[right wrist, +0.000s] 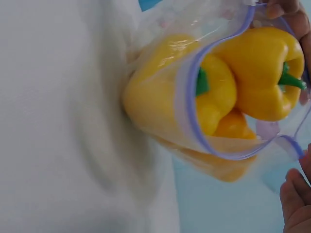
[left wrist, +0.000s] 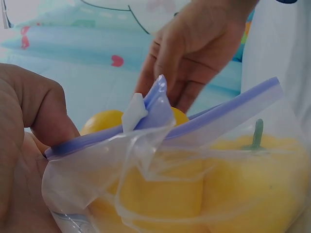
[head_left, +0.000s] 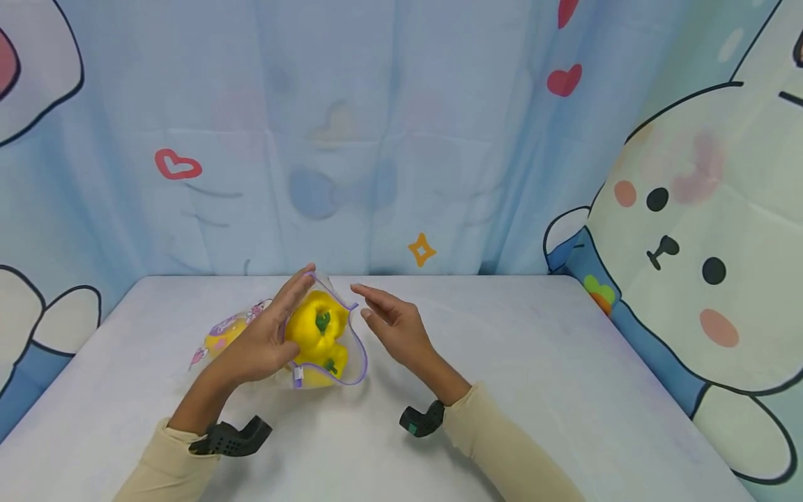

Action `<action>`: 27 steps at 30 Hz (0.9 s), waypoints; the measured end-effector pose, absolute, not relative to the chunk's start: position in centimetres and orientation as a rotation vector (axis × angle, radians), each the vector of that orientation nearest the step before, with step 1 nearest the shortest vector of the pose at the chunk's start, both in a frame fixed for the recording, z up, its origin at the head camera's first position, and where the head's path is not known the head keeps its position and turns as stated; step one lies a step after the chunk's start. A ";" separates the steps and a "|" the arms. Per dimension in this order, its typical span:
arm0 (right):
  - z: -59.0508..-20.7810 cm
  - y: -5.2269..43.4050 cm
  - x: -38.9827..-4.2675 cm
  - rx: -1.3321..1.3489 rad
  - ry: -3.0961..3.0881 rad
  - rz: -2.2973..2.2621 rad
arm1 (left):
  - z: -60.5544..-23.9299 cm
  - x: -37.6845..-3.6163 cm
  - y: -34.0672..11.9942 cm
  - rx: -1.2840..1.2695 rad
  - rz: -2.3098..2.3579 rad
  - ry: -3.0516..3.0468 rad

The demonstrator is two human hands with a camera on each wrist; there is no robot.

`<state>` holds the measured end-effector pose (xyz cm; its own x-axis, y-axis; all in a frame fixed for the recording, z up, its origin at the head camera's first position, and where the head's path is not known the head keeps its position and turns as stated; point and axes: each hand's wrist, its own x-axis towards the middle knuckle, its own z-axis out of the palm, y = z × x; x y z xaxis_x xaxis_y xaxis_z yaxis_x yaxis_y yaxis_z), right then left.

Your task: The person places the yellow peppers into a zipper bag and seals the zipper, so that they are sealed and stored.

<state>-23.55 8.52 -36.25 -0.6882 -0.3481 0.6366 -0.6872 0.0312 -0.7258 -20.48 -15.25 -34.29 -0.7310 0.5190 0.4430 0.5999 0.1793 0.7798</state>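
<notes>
On the table (head_left: 502,362) a bag (head_left: 351,348) lies left of centre with 2 peppers (head_left: 316,328) in it. The left hand (head_left: 263,341) is against its left side; the right hand (head_left: 395,328) is just right, apart.

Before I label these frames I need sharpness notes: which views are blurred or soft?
Head view: evenly lit and sharp, bag and both hands clear, wide-angle bowing at the edges. Left wrist view: left hand very close and soft, plastic hazes the peppers. Right wrist view: the white surface is smeared, the peppers fairly sharp.
</notes>
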 end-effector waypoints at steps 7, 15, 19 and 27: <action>-37.4 8.3 -23.9 1.062 -2.093 1.747 | -34.3 -20.5 -15.2 -1.118 -1.621 -2.359; -37.8 8.1 -24.1 1.037 -2.054 1.790 | -34.2 -20.5 -15.1 -1.135 -1.602 -2.379; -38.0 8.1 -24.3 1.042 -2.032 1.781 | -34.0 -20.5 -15.0 -1.135 -1.603 -2.385; -38.0 8.2 -24.6 1.121 -1.929 1.769 | -34.1 -20.5 -15.3 -1.142 -1.607 -2.371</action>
